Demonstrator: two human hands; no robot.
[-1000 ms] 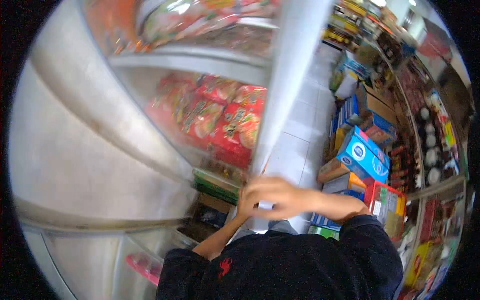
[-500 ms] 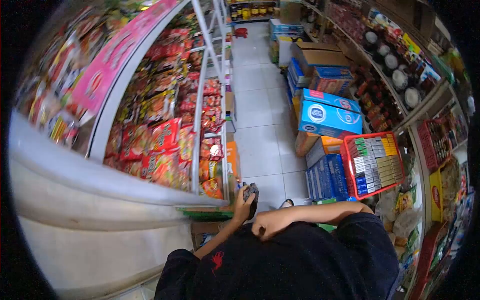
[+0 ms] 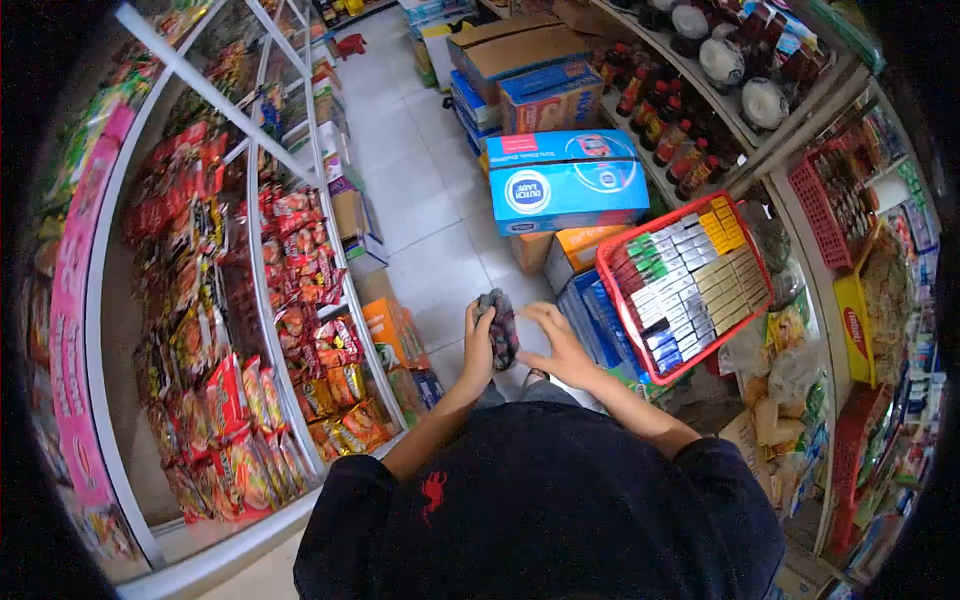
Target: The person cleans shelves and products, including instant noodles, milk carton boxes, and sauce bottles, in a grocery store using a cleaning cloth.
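Head view, frame centre: our left hand (image 3: 478, 345) holds a small dark packet (image 3: 500, 325) upright, fingers clamped round it, while our right hand (image 3: 560, 345) hovers beside it with fingers spread, near the red basket (image 3: 610, 285).

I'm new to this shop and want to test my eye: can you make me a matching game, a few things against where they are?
Things:
1. dark packet
2. red basket
3. blue carton
4. noodle packs

Places:
A. on the racks beside the person's left arm
B. stacked on other boxes on the floor
C. held in the left hand
D. just beyond the right hand, full of small boxes

Pairs: 1-C, 2-D, 3-B, 4-A
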